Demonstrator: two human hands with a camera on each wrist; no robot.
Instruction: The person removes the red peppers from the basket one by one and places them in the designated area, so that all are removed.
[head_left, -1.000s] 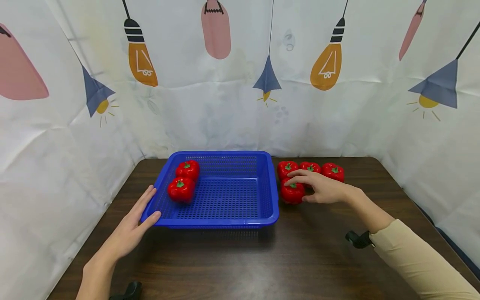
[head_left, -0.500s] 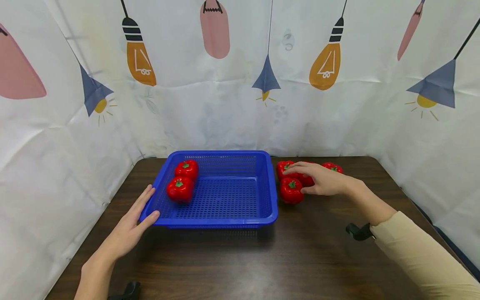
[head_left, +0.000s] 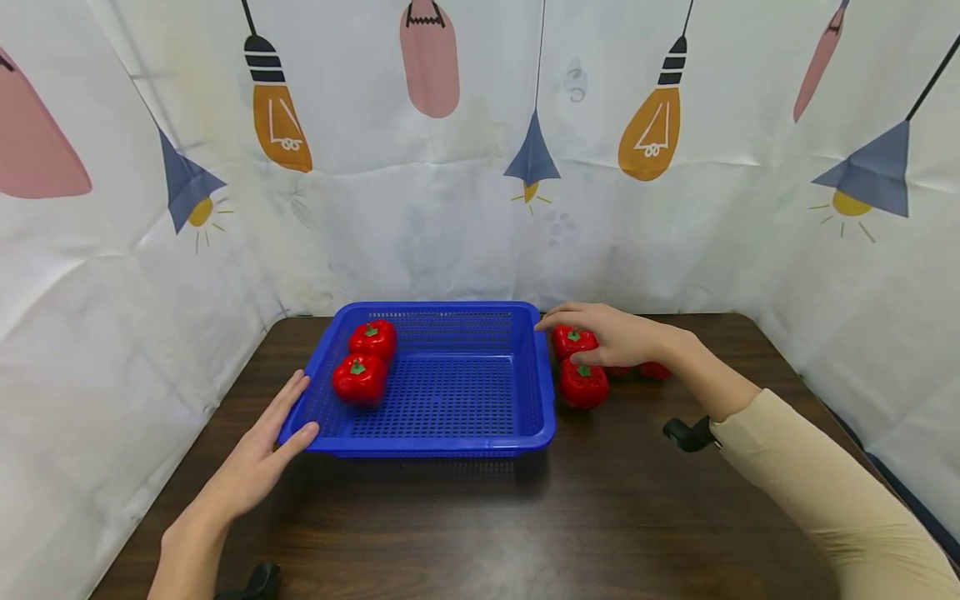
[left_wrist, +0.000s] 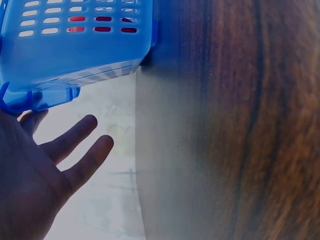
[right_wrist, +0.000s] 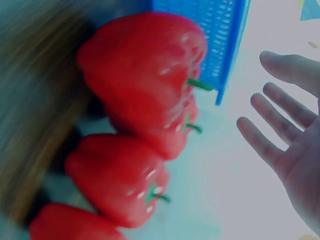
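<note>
A blue plastic basket stands on the table with two red bell peppers inside, at its left. Along its left rim my left hand rests, fingers straight; the left wrist view shows two fingers of that hand extended below the basket wall. My right hand is over several more red bell peppers to the right of the basket, partly covering the rear ones. In the right wrist view these peppers sit apart from the spread, bare-palmed right hand.
A dark wooden table carries everything. Behind and at both sides hangs a white curtain printed with lamps and bulbs. A black strap mount is on the right wrist, at the end of a beige sleeve.
My right hand has lifted off the near pepper and moved back and to the left, toward the basket's right rim, without a pepper. The left hand stays at the basket.
</note>
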